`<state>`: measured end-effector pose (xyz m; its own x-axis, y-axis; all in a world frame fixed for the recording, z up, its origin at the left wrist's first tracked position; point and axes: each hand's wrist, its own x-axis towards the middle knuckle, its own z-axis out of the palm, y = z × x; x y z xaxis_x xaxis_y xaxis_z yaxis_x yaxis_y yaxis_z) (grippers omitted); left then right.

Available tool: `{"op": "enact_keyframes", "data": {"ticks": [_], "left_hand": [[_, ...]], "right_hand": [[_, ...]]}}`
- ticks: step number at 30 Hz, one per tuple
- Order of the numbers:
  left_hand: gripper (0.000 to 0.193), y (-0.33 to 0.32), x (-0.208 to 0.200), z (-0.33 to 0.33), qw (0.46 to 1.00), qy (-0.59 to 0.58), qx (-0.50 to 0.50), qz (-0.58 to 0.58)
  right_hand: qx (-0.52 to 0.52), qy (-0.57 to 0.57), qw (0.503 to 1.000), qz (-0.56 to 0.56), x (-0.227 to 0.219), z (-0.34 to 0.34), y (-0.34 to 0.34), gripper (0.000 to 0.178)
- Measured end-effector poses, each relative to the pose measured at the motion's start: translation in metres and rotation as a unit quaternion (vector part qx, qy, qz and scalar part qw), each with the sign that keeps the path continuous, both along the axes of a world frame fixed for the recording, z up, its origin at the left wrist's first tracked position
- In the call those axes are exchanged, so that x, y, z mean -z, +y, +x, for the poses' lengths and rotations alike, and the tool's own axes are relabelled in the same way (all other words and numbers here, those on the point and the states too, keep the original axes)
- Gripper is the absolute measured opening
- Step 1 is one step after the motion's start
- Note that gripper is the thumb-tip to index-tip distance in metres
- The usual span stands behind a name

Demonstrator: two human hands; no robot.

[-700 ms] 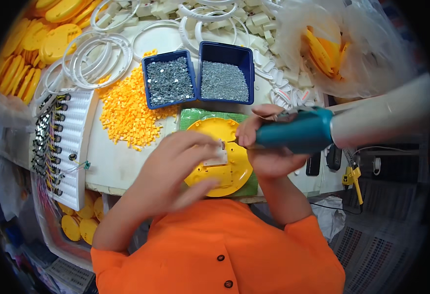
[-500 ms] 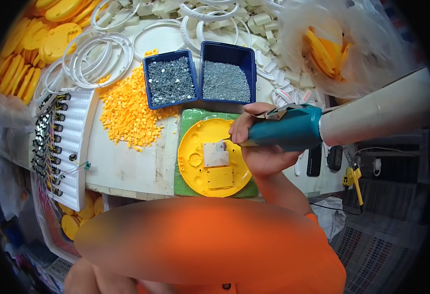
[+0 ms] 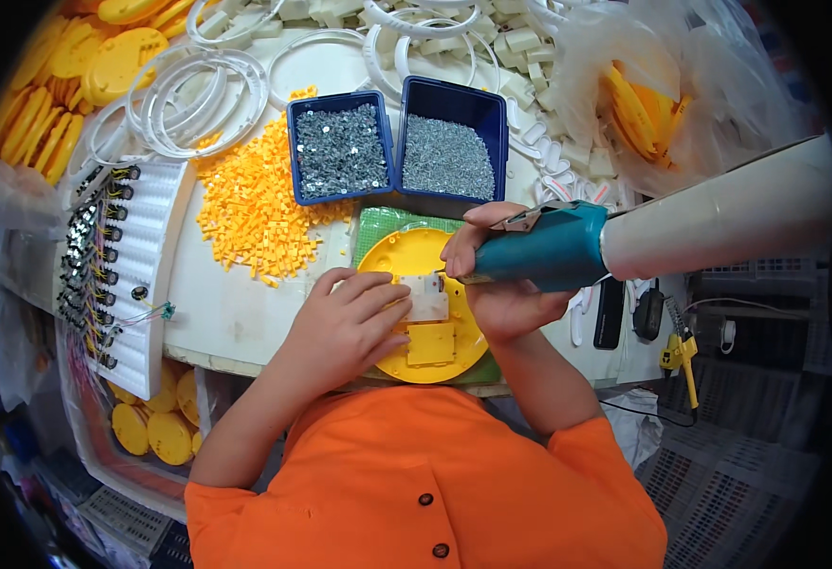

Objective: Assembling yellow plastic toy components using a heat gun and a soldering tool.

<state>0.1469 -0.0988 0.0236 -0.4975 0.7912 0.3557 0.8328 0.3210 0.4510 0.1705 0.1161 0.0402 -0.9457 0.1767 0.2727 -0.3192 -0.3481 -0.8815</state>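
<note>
A single head-worn fisheye view looks steeply down and close onto the table (image 3: 245, 322), its far edge toward 12 o'clock. The wearer's orange shirt (image 3: 435, 484) fills 6 o'clock; straight edges bow near the rim.

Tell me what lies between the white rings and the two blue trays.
In the head view, a heap of small orange pieces lies between the white rings and blue trays.

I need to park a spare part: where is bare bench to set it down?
Bare white bench lies between the white rack, the orange pellet heap and the left hand. Elsewhere is crowded: blue bins, white rings, the yellow disc.
</note>
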Motion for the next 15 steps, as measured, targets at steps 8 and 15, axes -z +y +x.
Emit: {"op": "enact_keyframes", "data": {"ticks": [8, 15], "left_hand": [[0.028, 0.003, 0.020, 0.002, 0.999, 0.043, -0.015, 0.016], [0.025, 0.003, 0.018, 0.009, 0.998, 0.049, -0.034, 0.021]], "right_hand": [[0.011, -0.030, 0.999, 0.034, 0.007, 0.002, 0.002, 0.093], [0.002, -0.032, 0.999, 0.042, -0.013, 0.000, -0.002, 0.097]]}}
